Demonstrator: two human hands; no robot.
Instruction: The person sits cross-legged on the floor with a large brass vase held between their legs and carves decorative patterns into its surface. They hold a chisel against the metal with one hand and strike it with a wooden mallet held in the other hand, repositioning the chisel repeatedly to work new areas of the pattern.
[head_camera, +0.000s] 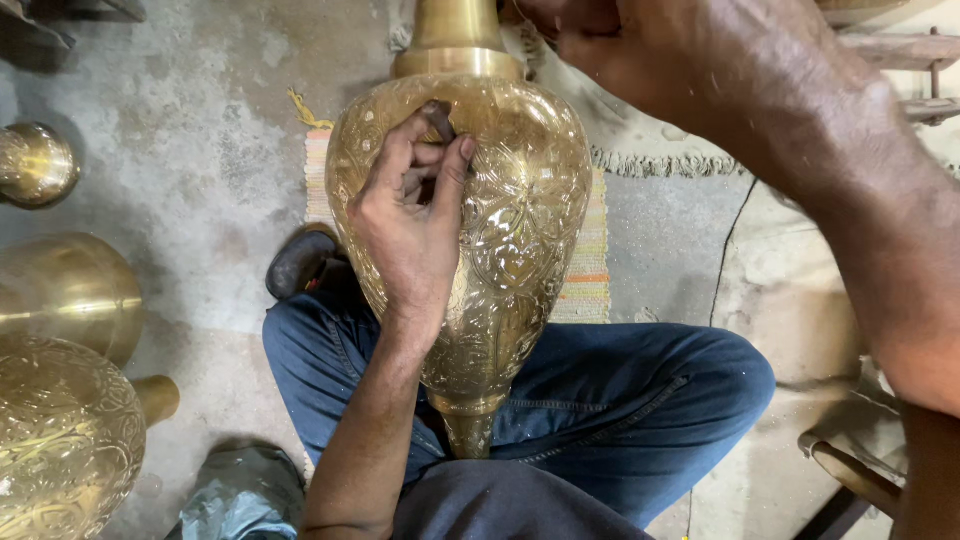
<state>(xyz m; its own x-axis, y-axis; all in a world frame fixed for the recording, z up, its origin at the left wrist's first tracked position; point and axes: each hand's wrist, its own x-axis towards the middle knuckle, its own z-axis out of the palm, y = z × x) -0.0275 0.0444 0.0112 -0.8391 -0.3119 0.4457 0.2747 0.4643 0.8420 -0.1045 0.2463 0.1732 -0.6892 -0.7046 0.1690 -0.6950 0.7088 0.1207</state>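
Bare concrete floor (200, 150), grey, stained and patchy, fills the background, with a crack line running down its right side. On it lies a striped woven mat (590, 250) with a fringed edge, partly covered by the work. The person sits on the floor in blue jeans (620, 400), one dark shoe (298, 262) showing beside the left knee. A large engraved brass vase (500, 230) rests across the lap, its narrow foot toward the person and its plain polished neck pointing away; dense floral and scroll patterns cover its swollen body. The left hand (410, 225) lies on the upper body of the vase, fingers (400, 150) closed together around a small dark engraving tool (440, 120) whose tip meets the metal. The right hand (580, 25) is raised near the neck at the top edge of the view, largely cut off by the frame, so the state of its fingers cannot be told; the forearm crosses the right side of the view. At the left stand further brass pieces: a small plain rounded piece (35, 162), a larger plain vessel (70, 290), and an engraved vessel (65, 440) nearest the person. A crumpled grey plastic bag (245, 495) lies beside it.
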